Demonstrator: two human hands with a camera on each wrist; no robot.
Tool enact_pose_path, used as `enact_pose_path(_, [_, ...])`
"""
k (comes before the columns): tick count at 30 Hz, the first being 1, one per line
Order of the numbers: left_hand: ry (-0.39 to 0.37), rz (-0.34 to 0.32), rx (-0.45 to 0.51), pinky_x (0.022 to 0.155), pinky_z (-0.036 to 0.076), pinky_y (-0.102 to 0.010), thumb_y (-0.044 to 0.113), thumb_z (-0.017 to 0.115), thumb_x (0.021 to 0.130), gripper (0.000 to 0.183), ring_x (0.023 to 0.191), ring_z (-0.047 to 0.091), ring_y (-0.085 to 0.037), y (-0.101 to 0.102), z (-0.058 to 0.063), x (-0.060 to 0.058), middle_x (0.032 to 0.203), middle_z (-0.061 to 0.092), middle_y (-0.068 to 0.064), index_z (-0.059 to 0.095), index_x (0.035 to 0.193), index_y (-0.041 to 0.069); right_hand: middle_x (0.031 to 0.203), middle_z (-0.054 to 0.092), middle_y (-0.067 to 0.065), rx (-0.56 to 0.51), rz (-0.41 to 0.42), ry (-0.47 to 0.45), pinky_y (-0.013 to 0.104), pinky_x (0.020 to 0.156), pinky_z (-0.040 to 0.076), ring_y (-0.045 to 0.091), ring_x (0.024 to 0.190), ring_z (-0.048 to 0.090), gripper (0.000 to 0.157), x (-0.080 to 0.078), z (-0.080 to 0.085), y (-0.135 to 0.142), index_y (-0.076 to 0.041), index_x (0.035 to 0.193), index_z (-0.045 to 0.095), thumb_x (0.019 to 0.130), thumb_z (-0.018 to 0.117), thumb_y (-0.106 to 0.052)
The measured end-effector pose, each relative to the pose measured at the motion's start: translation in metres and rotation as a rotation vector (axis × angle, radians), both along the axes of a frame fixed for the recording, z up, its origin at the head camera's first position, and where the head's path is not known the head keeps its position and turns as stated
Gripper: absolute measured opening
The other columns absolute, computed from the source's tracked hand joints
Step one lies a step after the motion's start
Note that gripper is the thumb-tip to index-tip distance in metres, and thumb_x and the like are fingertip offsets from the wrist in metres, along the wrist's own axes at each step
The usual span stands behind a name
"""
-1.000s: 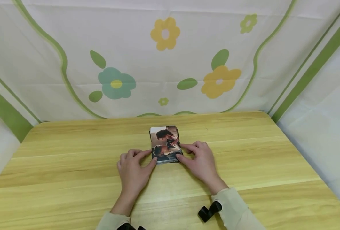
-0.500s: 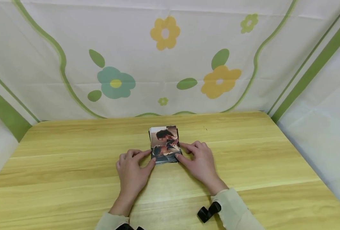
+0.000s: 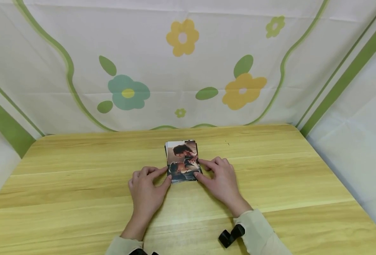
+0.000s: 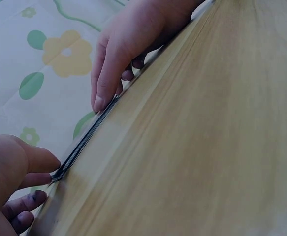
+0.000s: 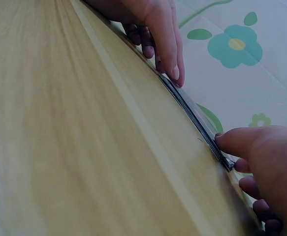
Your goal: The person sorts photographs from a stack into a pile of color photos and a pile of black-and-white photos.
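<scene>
A small stack of photos [image 3: 183, 159] lies flat on the wooden table, its top print showing two people. Other prints peek out unevenly at the left and right edges. My left hand [image 3: 148, 193] holds the near left corner between thumb and index finger. On the opposite side, my right hand [image 3: 221, 179] grips the near right corner, its thumb over the top print and its index finger along the side. From the left wrist, the stack [image 4: 84, 142] appears edge-on as thin dark layers between both hands. The right wrist view shows the thumb [image 5: 234, 142] on the stack's upper edge.
The wood-grain table [image 3: 302, 184] extends around both hands. Behind it hangs a white cloth [image 3: 159, 63] printed with flowers, with more cloth at both sides. A black wrist mount [image 3: 231, 235] sits at the right sleeve, close over the tabletop.
</scene>
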State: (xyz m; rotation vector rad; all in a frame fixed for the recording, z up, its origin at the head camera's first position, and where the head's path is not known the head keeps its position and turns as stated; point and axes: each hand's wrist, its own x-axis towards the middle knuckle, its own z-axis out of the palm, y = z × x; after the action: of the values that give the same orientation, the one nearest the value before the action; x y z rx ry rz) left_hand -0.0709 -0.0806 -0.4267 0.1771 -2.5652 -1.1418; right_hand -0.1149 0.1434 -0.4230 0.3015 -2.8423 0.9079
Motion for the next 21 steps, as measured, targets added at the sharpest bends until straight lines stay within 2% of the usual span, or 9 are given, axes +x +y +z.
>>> enact_pose_path(21, [0.004, -0.021, 0.024, 0.108, 0.029, -0.064, 0.019, 0.084, 0.092, 0.025, 0.112, 0.055, -0.038, 0.0008, 0.0001, -0.0009, 0.115, 0.073, -0.013, 0.085, 0.117, 0.017, 0.091, 0.059, -0.006, 0.01, 0.0, -0.015, 0.032, 0.08, 0.031, 0.015, 0.084, 0.04, 0.051, -0.002, -0.0018, 0.0014, -0.024, 0.137, 0.076, 0.09, 0.087, -0.041])
